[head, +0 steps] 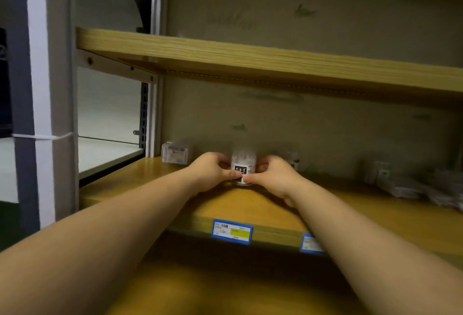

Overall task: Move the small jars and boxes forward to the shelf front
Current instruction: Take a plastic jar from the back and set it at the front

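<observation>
**Q:** how far along are you?

**A:** Head cam: barely started imo. My left hand and right hand both pinch 1 white jar, thumbs on its label, mid-depth on the wooden shelf. The small box and blurry packs sit back against the wall.

**Q:** room to pull it forward?

**A:** Bare board down to the front lip, where the blue price tag hangs. Shelf above sits low though.
</observation>
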{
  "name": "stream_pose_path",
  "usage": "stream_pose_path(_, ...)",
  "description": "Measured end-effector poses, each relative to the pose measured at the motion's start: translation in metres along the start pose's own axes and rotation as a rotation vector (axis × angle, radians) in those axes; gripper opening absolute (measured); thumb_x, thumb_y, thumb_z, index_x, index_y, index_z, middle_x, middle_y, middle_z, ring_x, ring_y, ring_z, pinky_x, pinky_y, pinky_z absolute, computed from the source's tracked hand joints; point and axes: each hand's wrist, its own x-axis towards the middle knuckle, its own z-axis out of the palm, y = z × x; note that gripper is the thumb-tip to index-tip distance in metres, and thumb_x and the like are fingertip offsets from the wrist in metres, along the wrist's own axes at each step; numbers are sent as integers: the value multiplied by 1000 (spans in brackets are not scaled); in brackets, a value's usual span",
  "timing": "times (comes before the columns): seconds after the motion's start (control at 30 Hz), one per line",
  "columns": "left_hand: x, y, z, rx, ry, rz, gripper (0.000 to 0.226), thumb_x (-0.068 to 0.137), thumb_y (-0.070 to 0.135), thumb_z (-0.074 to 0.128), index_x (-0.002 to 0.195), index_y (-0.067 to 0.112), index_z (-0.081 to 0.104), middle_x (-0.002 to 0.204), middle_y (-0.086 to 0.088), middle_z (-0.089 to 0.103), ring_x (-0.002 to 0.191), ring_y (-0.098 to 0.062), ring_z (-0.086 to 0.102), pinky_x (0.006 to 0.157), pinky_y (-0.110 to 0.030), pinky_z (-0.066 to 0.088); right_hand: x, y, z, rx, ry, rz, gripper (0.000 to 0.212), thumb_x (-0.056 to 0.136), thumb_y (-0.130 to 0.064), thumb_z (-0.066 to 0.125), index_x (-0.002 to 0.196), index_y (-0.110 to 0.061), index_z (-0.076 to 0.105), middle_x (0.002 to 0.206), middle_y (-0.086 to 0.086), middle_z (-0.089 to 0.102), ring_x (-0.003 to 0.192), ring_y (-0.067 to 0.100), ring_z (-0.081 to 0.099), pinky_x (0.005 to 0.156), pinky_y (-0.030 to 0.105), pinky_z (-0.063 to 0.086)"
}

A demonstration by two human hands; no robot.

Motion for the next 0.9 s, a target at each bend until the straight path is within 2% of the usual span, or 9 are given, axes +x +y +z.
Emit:
stream_pose_path(0.07,9,-8,5,59,-7,37,45,86,37,75,125,17,67,117,0,72,97,-12,64,78,-21,44,10,10,6,-30,5,-11,48,74,-30,85,116,-21,63,106,-5,70,95,12,65,83,30,52)
stream_pose_path(0.17,20,-16,9,59,-8,61,45,87,36,75,127,17,67,120,0,71,106,-14,66,89,-24,46,18,21,11,7,30,-39,41,77,-28,84,111,-25,62,101,-9,69,94,8,66,85,28,52)
stream_pose_path(0.23,24,-20,10,51,-15,57,45,86,37,76,127,19,68,119,3,72,108,-14,66,97,-29,49,22,26,13,17,32,-48,39,77,-27,84,109,-26,62,103,-7,70,95,9,68,90,31,54)
stream_pose_path(0.37,28,-23,11,74,-25,48,52,85,38,76,132,19,64,123,1,71,112,-15,65,103,-37,49,28,25,17,0,22,-63,45,80,-27,81,120,-19,63,113,-2,72,101,12,68,96,35,53)
stream_pose_path(0.63,25,-21,10,39,-44,-7,59,84,37,77,137,17,59,128,-1,68,115,-15,63,102,-31,48,24,23,17,-16,7,-52,41,85,-23,77,123,-15,62,116,0,71,103,13,68,91,27,50)
stream_pose_path(0.73,23,-21,8,-13,-14,-79,69,84,41,76,143,15,52,134,-3,63,119,-19,60,97,-29,46,23,25,18,-21,8,-30,48,83,-26,79,127,-15,60,119,0,70,106,14,67,97,34,51)
stream_pose_path(0.8,20,-18,7,-79,27,-138,66,84,43,76,140,14,54,129,-4,64,108,-18,61,88,-28,45,24,25,18,13,0,-12,55,82,-27,80,131,-13,58,122,0,69,109,14,67,102,39,50)
stream_pose_path(0.9,10,-7,3,-130,119,-200,54,86,45,73,127,12,63,107,-1,63,80,-11,57,78,-27,42,26,31,17,68,44,1,66,73,-32,82,131,-12,58,121,2,70,110,17,67,103,43,50)
